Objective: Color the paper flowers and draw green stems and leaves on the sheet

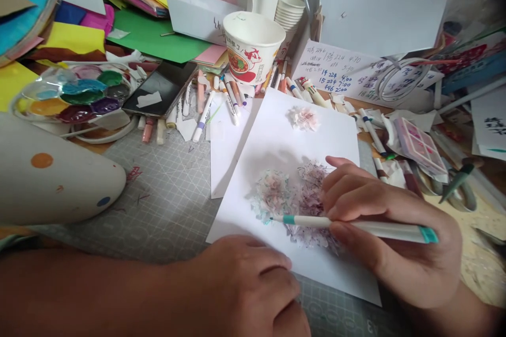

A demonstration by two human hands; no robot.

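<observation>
My right hand (pixel 387 226) pinches a white marker pen (pixel 308 220) with teal bands. Its tip touches the lower edge of a crinkled paper flower (pixel 272 192) tinted pale green and pink. That flower is on a white sheet of paper (pixel 245 216), set at an angle. Beside it, partly behind my right fingers, are purple-tinted crinkled flowers (pixel 310 200). A smaller pale pink flower (pixel 303 117) sits near the sheet's top. My left hand (pixel 245 284) rests at the sheet's lower edge with its fingers curled together; the fingertips and anything in them are hidden.
A grey cutting mat (pixel 158 195) lies under the sheet. Behind stand a paper cup (pixel 253 47), scattered markers (pixel 203 116) and a dark phone (pixel 160 89). To the left are a paint palette (pixel 83 92) and a white spotted object (pixel 59 174); to the right, a pink-filled case (pixel 421 147).
</observation>
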